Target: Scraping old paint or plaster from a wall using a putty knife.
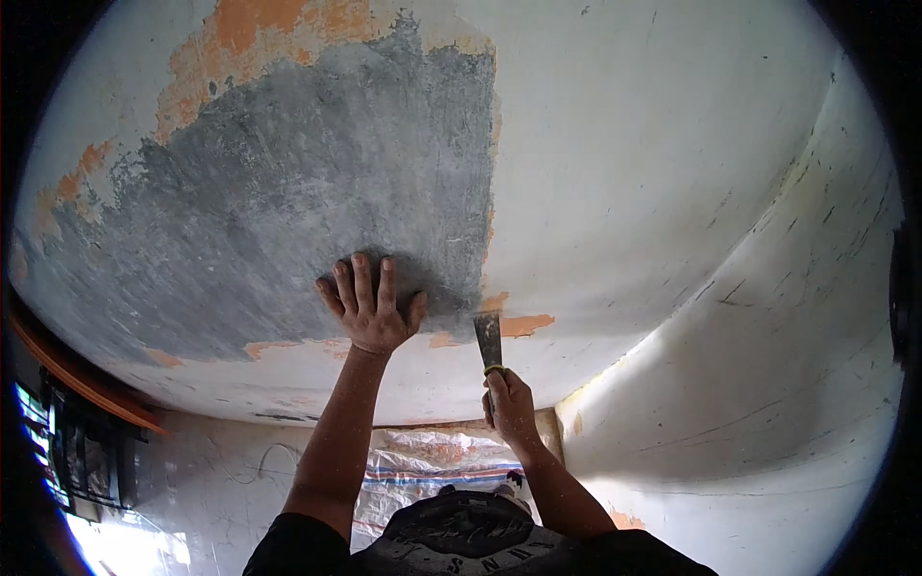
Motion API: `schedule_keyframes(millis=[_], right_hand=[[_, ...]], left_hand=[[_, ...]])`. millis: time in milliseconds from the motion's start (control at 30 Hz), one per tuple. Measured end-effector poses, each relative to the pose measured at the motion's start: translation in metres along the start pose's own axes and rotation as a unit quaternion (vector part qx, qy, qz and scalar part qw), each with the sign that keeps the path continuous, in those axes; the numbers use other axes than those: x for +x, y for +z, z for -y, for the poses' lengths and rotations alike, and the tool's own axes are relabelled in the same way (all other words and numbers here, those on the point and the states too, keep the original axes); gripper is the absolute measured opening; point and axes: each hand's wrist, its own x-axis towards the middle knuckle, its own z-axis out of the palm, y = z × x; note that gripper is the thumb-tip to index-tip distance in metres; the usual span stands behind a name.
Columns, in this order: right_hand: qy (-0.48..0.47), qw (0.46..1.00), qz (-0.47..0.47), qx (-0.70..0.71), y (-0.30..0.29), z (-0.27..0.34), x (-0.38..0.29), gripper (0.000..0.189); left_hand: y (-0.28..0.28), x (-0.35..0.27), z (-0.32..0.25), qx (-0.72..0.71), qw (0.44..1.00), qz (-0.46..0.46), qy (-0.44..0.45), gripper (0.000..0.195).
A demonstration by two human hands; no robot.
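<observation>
My left hand [372,309] rests with its fingers spread and its palm against the wall, over the lower part of a large grey bared patch [310,180]. To its right, my right hand [508,403] grips the handle of a putty knife [488,338]. The metal blade points up and its edge meets the wall at the patch's lower right corner. Orange undercoat [526,325] shows beside the blade. White paint [634,158] covers the wall right of the patch, whose right edge is nearly straight; ragged orange areas border its top left.
At the right a second white wall [749,389] with dark scratches meets this one at a corner. Below, a striped plastic sheet [432,468] lies on the floor. A thin cable [263,461] curls at lower left, near a dark metal grille [90,461] and an orange ledge [86,385].
</observation>
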Motion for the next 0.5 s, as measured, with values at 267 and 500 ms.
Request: schedule_keyframes(millis=[267,500], right_hand=[[-0.041,0.998,0.025,0.049,0.008,0.028,0.003,0.033],[0.031,0.995,0.037,0.087,0.005,0.022,-0.001,0.03]], left_hand=[[-0.004,-0.001,0.0,-0.003,1.0,0.013,-0.005,0.063],[-0.006,0.001,-0.001,-0.005,1.0,0.014,-0.003,0.063]])
